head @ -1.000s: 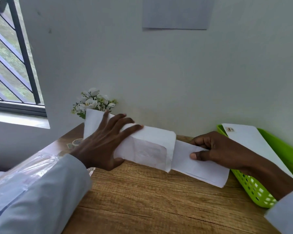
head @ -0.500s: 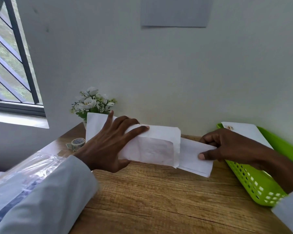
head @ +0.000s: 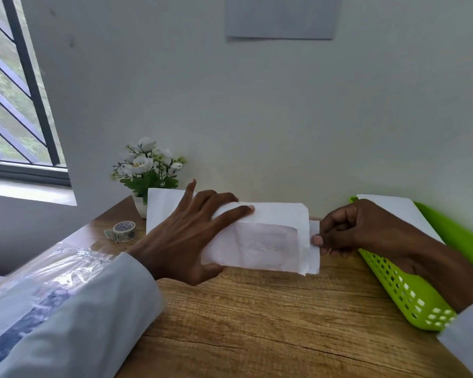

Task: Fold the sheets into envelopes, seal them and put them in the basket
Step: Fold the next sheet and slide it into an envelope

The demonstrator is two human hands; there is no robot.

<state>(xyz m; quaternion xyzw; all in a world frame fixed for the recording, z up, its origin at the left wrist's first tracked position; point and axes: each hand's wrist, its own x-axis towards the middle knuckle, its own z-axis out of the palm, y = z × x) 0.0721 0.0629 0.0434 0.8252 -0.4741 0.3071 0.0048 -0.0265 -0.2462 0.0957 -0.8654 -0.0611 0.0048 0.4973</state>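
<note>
I count one window envelope point(head: 260, 236), held above the wooden table point(head: 257, 323) by my left hand point(head: 186, 236), thumb under it and fingers spread over its top. My right hand point(head: 358, 227) pinches the one folded sheet point(head: 314, 255), only its end showing at the envelope's right edge. One green basket point(head: 410, 296) with one white envelope point(head: 399, 211) inside lies just beside it; the table's near part is bare wood.
</note>
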